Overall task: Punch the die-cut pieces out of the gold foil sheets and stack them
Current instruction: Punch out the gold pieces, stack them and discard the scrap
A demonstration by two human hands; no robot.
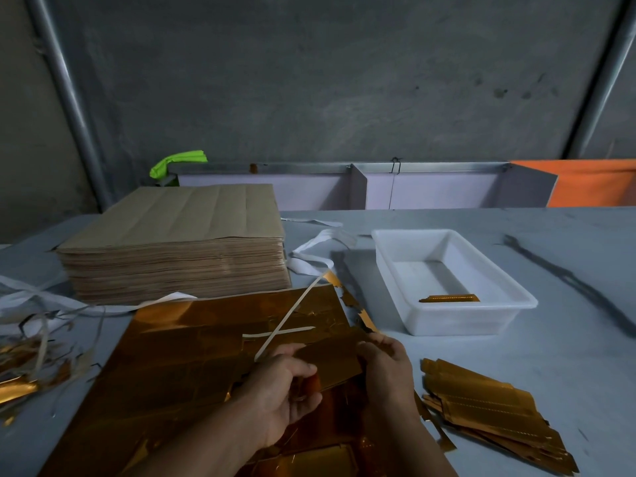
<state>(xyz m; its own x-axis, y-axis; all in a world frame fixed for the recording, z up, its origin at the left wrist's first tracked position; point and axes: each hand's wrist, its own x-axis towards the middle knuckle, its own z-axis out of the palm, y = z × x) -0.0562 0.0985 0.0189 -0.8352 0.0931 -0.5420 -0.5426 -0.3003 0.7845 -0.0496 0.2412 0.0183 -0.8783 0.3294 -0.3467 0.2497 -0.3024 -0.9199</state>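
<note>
While I hold it up: the gold piece (335, 359) sits just above the foil sheet (192, 356), between both my hands.
Left hand (285, 390): fingers curled round the piece's left end, thumb on top.
Right hand (385, 370): seems to pinch the right edge; fingertips hidden.
Done: a loose stack of pieces (481, 411) on the bench (568, 304), just right of my right hand.
Left: most of it, I judge; the tall brown pile (179, 242) behind looks like unpunched sheets.
Scrap (20, 366): heaped at my left.
</note>
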